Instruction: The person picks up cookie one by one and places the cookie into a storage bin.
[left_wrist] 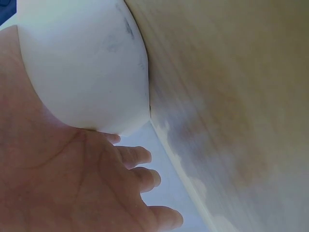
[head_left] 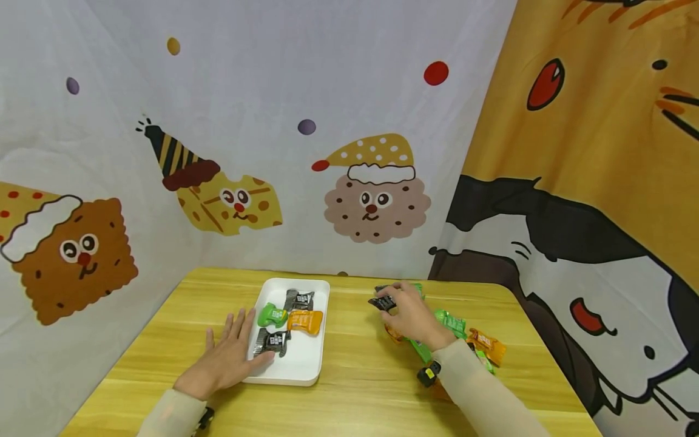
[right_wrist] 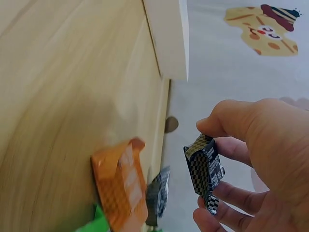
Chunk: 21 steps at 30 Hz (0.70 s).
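My right hand (head_left: 413, 317) pinches a black-wrapped candy (right_wrist: 204, 166) between thumb and fingers, above the right side of the table. Below it in the right wrist view lie an orange-wrapped candy (right_wrist: 120, 186) and another black-wrapped candy (right_wrist: 157, 195). My left hand (head_left: 221, 363) lies at the left side of a white tray (head_left: 303, 363), fingers straight and thumb over the near left rim. Inside the tray are a green-wrapped candy (head_left: 272, 315), an orange-wrapped candy (head_left: 306, 321) and two black-wrapped candies, one at the back (head_left: 299, 299), one nearer (head_left: 271, 342).
A loose pile with green-wrapped candies (head_left: 451, 323) and orange-wrapped candies (head_left: 488, 346) spreads under and beside my right forearm, which hides part of it. The wooden table (head_left: 349, 400) ends at a printed cloth backdrop (head_left: 246, 79) behind.
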Available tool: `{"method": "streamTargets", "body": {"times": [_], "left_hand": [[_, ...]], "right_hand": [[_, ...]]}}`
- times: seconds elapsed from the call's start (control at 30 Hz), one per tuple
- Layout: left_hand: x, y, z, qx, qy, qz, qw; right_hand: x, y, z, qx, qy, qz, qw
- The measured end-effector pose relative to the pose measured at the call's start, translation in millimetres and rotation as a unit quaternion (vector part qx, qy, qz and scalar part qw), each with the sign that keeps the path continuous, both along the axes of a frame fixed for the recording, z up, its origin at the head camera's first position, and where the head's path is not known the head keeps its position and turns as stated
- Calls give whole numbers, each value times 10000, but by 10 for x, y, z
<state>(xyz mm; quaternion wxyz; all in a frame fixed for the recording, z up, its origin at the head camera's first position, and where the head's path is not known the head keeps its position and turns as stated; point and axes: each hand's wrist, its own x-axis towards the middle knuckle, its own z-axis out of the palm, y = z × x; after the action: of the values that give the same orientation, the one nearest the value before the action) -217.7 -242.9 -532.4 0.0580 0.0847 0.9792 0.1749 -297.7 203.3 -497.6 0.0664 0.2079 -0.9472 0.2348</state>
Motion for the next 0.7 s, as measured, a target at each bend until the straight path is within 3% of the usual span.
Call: {"method": "streamTargets", "body": {"times": [0.7], "left_hand": [[-14, -9, -12, 84, -77, 14, 9999]], "right_hand": [[65, -555, 53, 145, 133, 471, 9987]]}}
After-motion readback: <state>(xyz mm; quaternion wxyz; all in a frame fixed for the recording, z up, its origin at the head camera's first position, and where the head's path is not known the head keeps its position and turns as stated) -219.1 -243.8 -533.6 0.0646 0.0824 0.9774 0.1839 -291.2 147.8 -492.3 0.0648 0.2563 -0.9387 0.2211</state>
